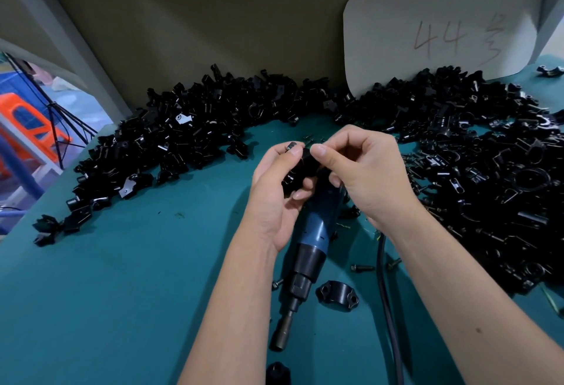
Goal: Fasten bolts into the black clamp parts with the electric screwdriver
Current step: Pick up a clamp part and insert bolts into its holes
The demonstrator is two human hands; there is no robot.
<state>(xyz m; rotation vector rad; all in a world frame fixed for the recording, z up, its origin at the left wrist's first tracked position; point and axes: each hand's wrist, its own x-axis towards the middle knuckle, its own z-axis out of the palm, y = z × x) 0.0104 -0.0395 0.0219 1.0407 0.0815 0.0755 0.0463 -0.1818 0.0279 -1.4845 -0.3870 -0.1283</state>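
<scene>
Down by your wrists the electric screwdriver lies idle on the counter, tip toward you, a loose clamp half beside its nose. Your left hand curls round a black clamp part; your right hand pinches at its top, probably seating a bolt, too small to confirm. Beyond and either side of your hands, heaps of clamp parts wait, so plenty seems left.

A white card against the back wall bears handwritten "44".
</scene>
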